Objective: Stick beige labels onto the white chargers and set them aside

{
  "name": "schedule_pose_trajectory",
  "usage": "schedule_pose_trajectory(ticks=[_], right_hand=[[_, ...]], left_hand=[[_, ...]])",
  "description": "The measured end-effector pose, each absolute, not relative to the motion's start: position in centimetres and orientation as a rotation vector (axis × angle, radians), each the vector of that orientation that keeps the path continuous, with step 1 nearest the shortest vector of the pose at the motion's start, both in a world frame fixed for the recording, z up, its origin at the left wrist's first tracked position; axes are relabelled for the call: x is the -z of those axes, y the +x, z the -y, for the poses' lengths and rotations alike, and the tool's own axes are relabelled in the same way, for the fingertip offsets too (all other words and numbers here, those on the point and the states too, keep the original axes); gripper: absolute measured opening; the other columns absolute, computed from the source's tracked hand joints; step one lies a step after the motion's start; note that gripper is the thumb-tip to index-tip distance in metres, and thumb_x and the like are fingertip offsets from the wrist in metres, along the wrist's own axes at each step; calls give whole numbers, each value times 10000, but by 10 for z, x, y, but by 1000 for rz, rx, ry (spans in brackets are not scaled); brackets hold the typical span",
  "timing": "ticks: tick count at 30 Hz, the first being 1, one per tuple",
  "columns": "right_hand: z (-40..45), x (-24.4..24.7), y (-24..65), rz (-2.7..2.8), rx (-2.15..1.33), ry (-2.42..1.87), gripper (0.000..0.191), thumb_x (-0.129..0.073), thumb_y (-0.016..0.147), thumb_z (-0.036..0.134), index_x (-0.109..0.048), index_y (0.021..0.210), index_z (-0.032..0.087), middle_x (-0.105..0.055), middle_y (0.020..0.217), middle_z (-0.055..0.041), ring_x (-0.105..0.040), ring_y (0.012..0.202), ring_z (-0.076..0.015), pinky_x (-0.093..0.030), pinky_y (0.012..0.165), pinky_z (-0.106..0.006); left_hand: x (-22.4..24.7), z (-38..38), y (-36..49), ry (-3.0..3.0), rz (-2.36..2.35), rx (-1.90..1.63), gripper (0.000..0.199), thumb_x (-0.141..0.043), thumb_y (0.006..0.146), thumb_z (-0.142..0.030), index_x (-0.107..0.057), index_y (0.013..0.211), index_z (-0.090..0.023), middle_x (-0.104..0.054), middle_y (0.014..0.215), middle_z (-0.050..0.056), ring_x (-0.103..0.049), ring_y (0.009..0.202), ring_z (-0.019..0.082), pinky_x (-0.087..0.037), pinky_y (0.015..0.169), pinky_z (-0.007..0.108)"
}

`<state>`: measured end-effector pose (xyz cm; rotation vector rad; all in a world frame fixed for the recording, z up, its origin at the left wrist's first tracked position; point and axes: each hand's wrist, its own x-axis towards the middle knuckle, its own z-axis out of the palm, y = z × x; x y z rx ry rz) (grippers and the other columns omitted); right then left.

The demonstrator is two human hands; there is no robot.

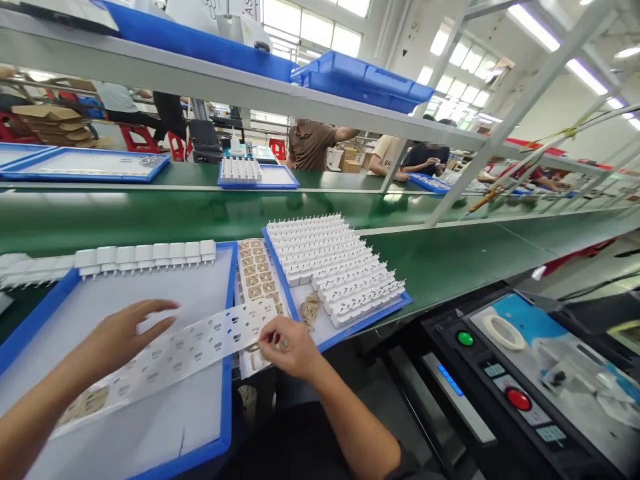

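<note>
A long translucent white sheet with rows of small cut-outs (200,341) slants across a blue-rimmed white tray (195,427) and past its right rim. My left hand (127,333) hovers over the sheet's left half, thumb and fingers apart, holding nothing. At the sheet's right end my right hand (290,347) has thumb and fingertips pinched on its lower edge. Tan pieces (95,400) show near the sheet's left end. Beneath the right end lie sheets of tan die-cut pieces (259,270), between the two trays. White plug housings (145,257) line the left tray's back edge.
A second blue tray (350,328) holds many rows of white plug housings (330,260) and crumpled tan scraps (310,310). A black machine with a red button (518,399) stands at right. Beyond the green conveyor (200,210), people work. A shelf (210,77) crosses overhead.
</note>
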<state>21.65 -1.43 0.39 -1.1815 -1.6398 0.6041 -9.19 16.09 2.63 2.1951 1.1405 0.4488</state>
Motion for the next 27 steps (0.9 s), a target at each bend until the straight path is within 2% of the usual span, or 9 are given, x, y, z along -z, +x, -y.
schedule_pose_trajectory(ticks=[2,4,8,12,16,18,20,23,27], right_hand=[[16,-5,228,1579,-586,-1205,55,-619,853,258,-640,835,210,-675,785,-19,-608,691,-145,-509,669,-269],[17,-6,237,1555,-600,-1225,95,-618,879,286,-648,841,204,-678,777,-23,-602,676,-144,-506,656,-272],[19,-4,246,1570,-691,-1194,146,-616,913,330,-650,842,207,-680,755,-21,-611,674,-148,-512,646,-278],[21,-3,249,1609,-705,-1173,154,-613,917,330,-651,828,210,-685,753,-22,-611,669,-149,-512,643,-283],[21,-3,249,1582,-685,-1193,147,-612,917,313,-651,819,210,-677,741,-21,-606,663,-152,-508,644,-293],[21,-3,250,1577,-681,-1194,138,-616,913,306,-654,820,212,-681,747,-22,-608,662,-154,-509,644,-299],[20,-1,251,1558,-682,-1179,123,-615,911,300,-654,833,213,-685,758,-26,-610,663,-156,-508,640,-303],[20,1,252,1498,-693,-1146,115,-611,911,312,-643,853,219,-683,778,-31,-619,696,-166,-515,660,-315],[21,-2,248,1414,-763,-1066,158,-617,907,374,-612,837,233,-654,769,-28,-619,722,-176,-525,677,-324]], left_hand=[[-41,-148,-39,2394,-1182,-496,194,-593,895,-479,-694,1026,-377,-764,1121,-101,-700,1032,270,-546,909,417],[-54,-141,12,2477,-1039,-439,275,-562,917,-435,-703,1081,-265,-745,1189,42,-659,1144,307,-486,1028,459],[-59,-143,95,2599,-869,-479,282,-593,923,-348,-681,1154,-215,-685,1254,106,-581,1239,296,-437,1094,445],[-47,-146,150,2772,-985,-541,448,-789,797,-368,-655,1184,-187,-510,1456,186,-451,1353,382,-393,1112,535],[-36,-143,173,2833,-1043,-539,334,-810,771,-280,-654,1051,-184,-395,1549,182,-399,1375,404,-385,1086,547],[-37,-139,169,2753,-1002,-577,261,-759,796,-211,-631,1021,-178,-487,1460,179,-446,1330,376,-401,1069,517],[-42,-132,154,2524,-951,-607,239,-733,807,-214,-600,1003,-181,-618,1243,150,-557,1186,322,-458,1004,463],[-53,-114,115,1969,-877,-626,376,-774,770,-355,-546,1034,-215,-651,1027,65,-649,933,230,-536,863,379],[-62,-74,58,1359,-820,-646,558,-796,727,-459,-504,1159,-259,-647,1009,35,-671,899,198,-564,810,348]])
